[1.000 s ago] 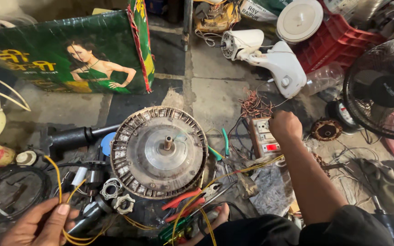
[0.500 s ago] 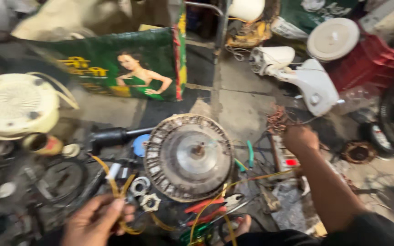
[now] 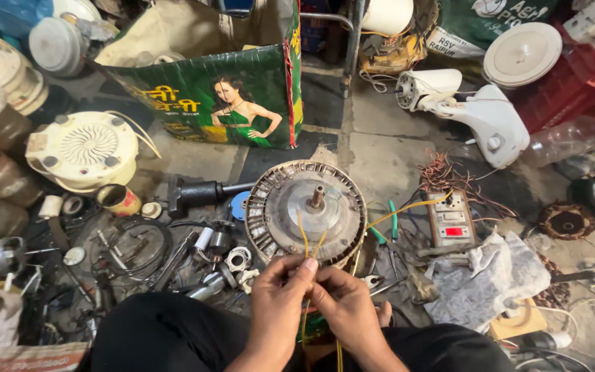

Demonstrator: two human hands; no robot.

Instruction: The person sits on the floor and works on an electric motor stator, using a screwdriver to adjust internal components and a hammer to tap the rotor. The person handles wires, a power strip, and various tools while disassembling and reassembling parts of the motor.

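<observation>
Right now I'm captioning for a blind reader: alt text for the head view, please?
Two bare hands, left hand and right hand, pinch thin yellow wires together above a round fan motor on a cluttered workshop floor.

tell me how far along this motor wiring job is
Done: the motor sits opened on the floor, winding slots exposed. In hand: left hand and right hand pinch the yellow wires together in front of it. Left: one yellow lead trails loose toward the switch box.
</observation>
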